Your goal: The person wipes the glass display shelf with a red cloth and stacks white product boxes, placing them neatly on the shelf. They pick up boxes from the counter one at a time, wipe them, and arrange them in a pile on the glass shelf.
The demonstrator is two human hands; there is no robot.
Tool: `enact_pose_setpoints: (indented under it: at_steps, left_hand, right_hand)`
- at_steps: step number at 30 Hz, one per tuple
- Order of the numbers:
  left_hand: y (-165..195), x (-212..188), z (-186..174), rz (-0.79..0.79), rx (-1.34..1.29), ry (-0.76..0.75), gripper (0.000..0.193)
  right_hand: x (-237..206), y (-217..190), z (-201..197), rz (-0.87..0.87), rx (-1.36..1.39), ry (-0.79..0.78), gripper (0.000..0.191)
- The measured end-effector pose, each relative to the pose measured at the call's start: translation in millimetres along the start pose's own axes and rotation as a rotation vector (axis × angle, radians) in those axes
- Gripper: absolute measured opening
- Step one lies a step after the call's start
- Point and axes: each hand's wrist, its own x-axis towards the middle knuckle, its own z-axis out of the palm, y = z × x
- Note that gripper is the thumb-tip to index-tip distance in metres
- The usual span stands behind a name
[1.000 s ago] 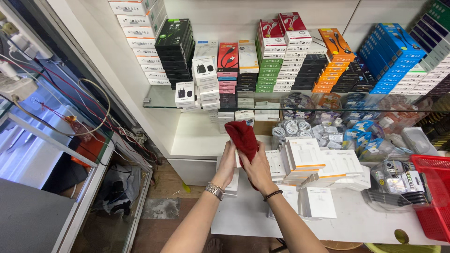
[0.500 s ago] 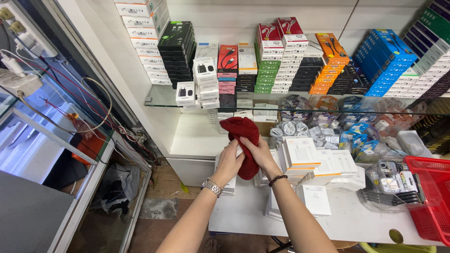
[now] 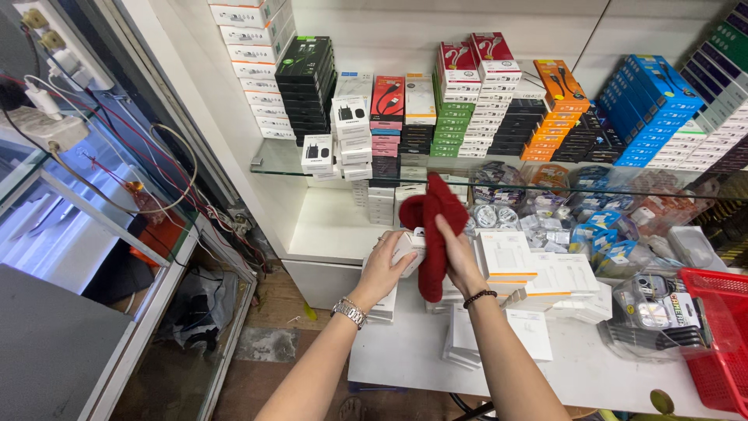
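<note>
My left hand (image 3: pixel 383 267) grips a small white box (image 3: pixel 408 248) in front of the shelf unit. My right hand (image 3: pixel 458 256) presses a dark red cloth (image 3: pixel 433 234) against that box, the cloth draped over its right side and hanging below it. A metal watch sits on my left wrist and a dark bead bracelet on my right. Both hands hover above stacks of flat white boxes (image 3: pixel 538 274) on the white counter (image 3: pixel 592 366).
A glass shelf (image 3: pixel 273 165) carries stacked boxes in white, black, green, orange and blue. Bagged cables (image 3: pixel 576 222) lie under it. A red basket (image 3: pixel 721 335) stands at the right. Loose wires (image 3: pixel 164 183) and a glass case are at the left.
The red cloth has come down from above the hands onto the white box. My left hand now holds that box and my right hand rubs the cloth on it.
</note>
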Motion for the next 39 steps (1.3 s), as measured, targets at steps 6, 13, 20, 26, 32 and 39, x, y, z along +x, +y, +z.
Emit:
enact_pose_setpoints:
  at_steps: [6,13,20,26,32,39]
  left_hand:
    - [-24.3,10.0,11.3,-0.398,-0.674,-0.069,0.05]
    - [-50.5,23.1,34.8,-0.596,-0.945,0.291,0.048]
    - [-70.8,45.5,15.6,-0.659,-0.964,0.634,0.046]
    - [-58.9,34.5,61.8,-0.625,-0.963,0.692,0.044]
    - [-77.9,27.4,20.4,-0.681,-1.03,0.567,0.051]
    - [-100.3,-3.7,-6.4,-0.783,-0.557,0.238,0.06]
  right_hand:
    - [-1.4,8.7,15.5,-0.017,0.054,-0.142,0.039]
    - [-14.0,27.8,34.9,-0.015,0.094,-0.023,0.042]
    - [-28.9,42.6,28.2,-0.098,-0.573,-0.058,0.043]
    - [-20.7,38.1,50.9,-0.643,-0.374,0.078,0.043]
    - [-16.1,27.1,23.5,-0.154,-0.619,0.289,0.053]
    - [-23.5,73.9,2.2,0.22,-0.699,-0.029,0.063]
